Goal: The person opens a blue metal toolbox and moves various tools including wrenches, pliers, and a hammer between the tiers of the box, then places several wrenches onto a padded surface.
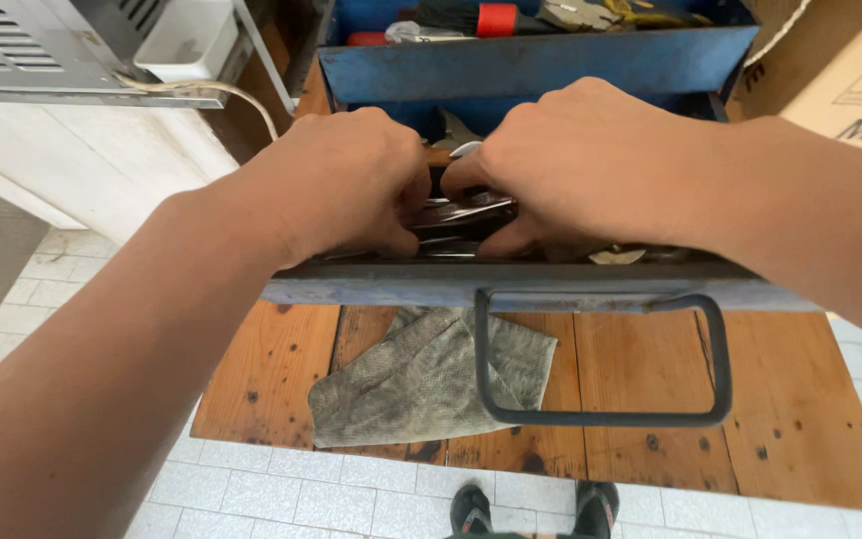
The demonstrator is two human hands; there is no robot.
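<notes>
A blue metal toolbox [551, 289] with fold-out trays stands on a wooden table [800, 399]. Both my hands reach into its near compartment. My left hand [336, 185] and my right hand [576, 160] have their fingers curled around a bundle of dark metal tools [461, 218], probably wrenches, lying in the box. The fingertips are hidden among the tools. A bent metal handle [601, 414] hangs from the box's near wall. The upper tray [541, 60] behind holds a red-handled tool [496, 18] and pliers.
A grey rag [421, 384] lies on the table under the handle. A cardboard box [850, 80] stands at the right rear, a white appliance with a cable [182, 40] at the left rear. Below are white floor tiles and my shoes [536, 509].
</notes>
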